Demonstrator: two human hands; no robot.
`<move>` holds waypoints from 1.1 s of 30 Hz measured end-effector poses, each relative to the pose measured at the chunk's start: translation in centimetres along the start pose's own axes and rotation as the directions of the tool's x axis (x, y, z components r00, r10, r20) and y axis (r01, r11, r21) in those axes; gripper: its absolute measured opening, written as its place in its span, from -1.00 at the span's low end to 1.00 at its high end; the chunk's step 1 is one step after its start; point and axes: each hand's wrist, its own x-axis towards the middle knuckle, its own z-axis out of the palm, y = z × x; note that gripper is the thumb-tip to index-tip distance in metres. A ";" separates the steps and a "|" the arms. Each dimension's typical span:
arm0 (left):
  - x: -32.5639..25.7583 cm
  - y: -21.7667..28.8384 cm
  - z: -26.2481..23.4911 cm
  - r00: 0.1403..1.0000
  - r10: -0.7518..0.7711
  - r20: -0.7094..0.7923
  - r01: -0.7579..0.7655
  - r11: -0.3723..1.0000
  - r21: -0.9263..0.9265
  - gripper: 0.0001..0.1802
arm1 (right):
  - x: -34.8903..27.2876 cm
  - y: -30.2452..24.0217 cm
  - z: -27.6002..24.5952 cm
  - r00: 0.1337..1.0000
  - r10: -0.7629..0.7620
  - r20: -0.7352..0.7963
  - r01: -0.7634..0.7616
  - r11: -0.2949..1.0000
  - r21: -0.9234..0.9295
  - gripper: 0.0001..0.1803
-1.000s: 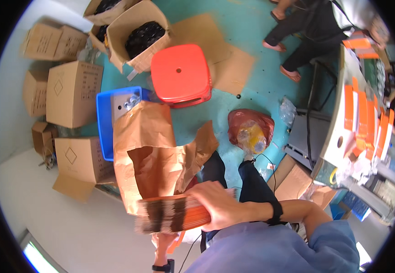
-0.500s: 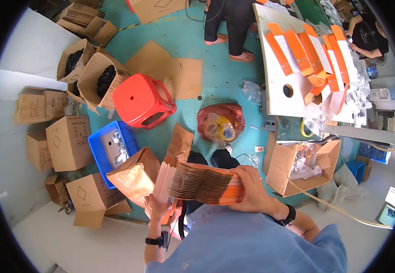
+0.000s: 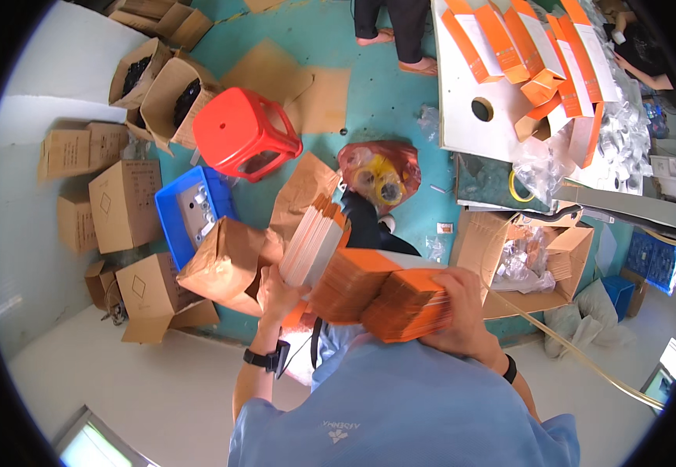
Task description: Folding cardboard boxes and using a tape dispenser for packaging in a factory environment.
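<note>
Flattened cartons in hand: the left hand point(image 3: 277, 296) clasps a white-edged carton stack point(image 3: 313, 247) beside a crumpled brown paper bag point(image 3: 227, 261), while the right hand point(image 3: 462, 311) clamps an orange carton stack point(image 3: 394, 292) before the blue shirt point(image 3: 408, 409). The apparent step is sorting; the next move seemingly calls for firm, level support.

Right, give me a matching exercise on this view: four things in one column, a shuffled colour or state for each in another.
Column one
1. Stool
2. Plastic bin
3. Right hand
4. Paper bag

Column two
A. Brown
B. Holding an orange carton stack
C. Red
D. Blue

Pairs: 1-C, 2-D, 3-B, 4-A
</note>
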 end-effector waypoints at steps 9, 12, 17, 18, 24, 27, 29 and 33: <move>-3.5 -0.2 2.0 1.000 -0.019 -0.018 0.018 0.998 -0.056 -0.13 | -2.1 0.3 -0.9 0.997 0.030 -0.077 -0.034 0.997 -0.063 -0.05; -4.7 -0.5 2.2 0.995 -0.101 0.006 0.101 0.991 -0.086 -0.15 | -1.9 0.1 -0.8 0.997 -0.047 -0.056 0.041 0.994 -0.099 -0.07; -5.1 -1.6 3.2 0.990 -0.113 -0.080 0.109 0.993 -0.052 -0.07 | -1.4 0.3 -0.4 0.998 -0.061 0.000 0.060 0.995 -0.085 -0.10; -4.9 -1.6 3.2 0.991 -0.103 -0.086 0.100 0.994 -0.037 -0.05 | -1.1 0.3 -0.5 0.998 -0.059 0.010 0.060 0.995 -0.079 -0.10; -4.6 2.7 -0.6 0.995 -0.027 -0.097 0.025 1.000 -0.015 -0.17 | -0.9 1.0 -1.5 0.996 -0.031 -0.080 0.025 0.997 -0.076 -0.08; -2.4 2.8 -1.6 0.993 0.014 -0.119 0.010 0.981 0.192 -0.06 | -1.3 1.2 -2.3 0.988 0.013 -0.156 -0.025 0.997 -0.071 -0.06; -1.6 5.0 -3.4 0.995 0.020 -0.097 -0.009 0.994 0.109 -0.05 | -1.6 1.4 -2.7 0.978 0.055 -0.200 -0.068 0.996 -0.056 -0.06; -0.3 9.1 -6.4 0.989 0.090 -0.120 -0.090 0.996 0.008 -0.09 | -1.9 2.3 -3.2 0.915 0.191 -0.356 -0.188 0.981 0.042 -0.05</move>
